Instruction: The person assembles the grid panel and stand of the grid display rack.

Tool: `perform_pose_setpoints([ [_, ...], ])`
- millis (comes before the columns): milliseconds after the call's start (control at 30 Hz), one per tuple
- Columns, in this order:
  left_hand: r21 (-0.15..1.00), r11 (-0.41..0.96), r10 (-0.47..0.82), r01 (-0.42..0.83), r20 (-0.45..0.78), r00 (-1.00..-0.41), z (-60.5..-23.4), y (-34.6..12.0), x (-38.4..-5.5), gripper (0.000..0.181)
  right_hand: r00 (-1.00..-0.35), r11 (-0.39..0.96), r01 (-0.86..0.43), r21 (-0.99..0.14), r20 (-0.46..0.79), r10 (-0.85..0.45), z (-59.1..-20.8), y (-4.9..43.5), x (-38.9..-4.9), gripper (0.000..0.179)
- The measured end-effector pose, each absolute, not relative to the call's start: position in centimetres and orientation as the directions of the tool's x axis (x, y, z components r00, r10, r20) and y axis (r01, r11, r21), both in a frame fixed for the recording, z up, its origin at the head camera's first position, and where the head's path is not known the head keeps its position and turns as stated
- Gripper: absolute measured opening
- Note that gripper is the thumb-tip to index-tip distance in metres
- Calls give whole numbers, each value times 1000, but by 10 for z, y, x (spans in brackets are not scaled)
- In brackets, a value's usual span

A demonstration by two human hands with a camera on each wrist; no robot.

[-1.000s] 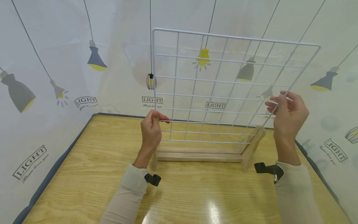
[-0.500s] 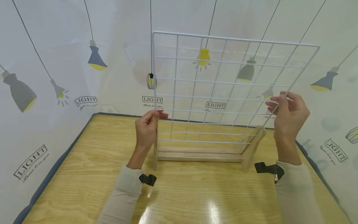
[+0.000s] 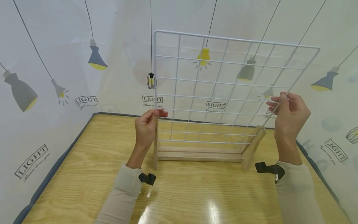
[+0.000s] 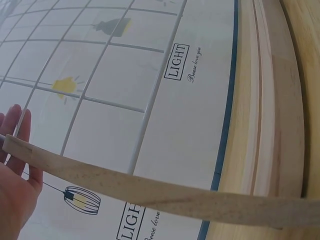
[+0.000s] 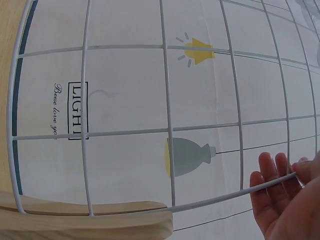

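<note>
A white wire grid [image 3: 235,39] stands upright in a low wooden stand [image 3: 198,154] on the table. My left hand [image 3: 145,127] pinches the grid's left edge just above the top of the stand's left upright [image 3: 155,149]. My right hand [image 3: 289,115] pinches the slanting right edge wire between thumb and fingers, above the stand's right foot [image 3: 251,149]. In the left wrist view the upright [image 4: 150,192] crosses the frame, its end against my left hand [image 4: 12,185], with the grid [image 4: 150,110] behind. The right wrist view shows the grid [image 5: 168,125] and my right hand [image 5: 290,200] on its edge wire.
The yellow wooden table [image 3: 195,193] has a dark blue border [image 3: 56,168] at its left side. Fabric printed with lamps [image 3: 95,59] encloses it on the left, back and right. Black wrist mounts [image 3: 148,179] sit on both sleeves.
My left hand has shifted a little to the left and up along the grid's left edge. The grid and my right hand have hardly moved.
</note>
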State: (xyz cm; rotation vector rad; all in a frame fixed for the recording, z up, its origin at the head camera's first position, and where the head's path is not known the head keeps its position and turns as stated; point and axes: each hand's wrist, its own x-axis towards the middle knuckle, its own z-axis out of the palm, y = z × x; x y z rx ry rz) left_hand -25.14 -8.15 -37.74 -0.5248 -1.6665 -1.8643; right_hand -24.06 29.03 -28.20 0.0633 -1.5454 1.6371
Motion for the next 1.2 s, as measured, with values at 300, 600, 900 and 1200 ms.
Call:
perform_pose_setpoints([
  [300,755,-68,-148,652,639,-755,-376,-83,-250,27,-630,156,-583,-798,564,533,-281,292,-241,14],
  [600,761,-75,-144,644,631,-762,-375,-84,-250,29,-628,159,-581,-798,564,536,-281,293,-242,12],
  [900,773,-64,-151,632,618,-771,-374,-85,-250,28,-620,178,-583,-793,576,532,-280,291,-242,11],
  [1200,771,-53,-155,635,621,-768,-368,-86,-249,29,-640,155,-562,-813,546,541,-279,291,-240,15],
])
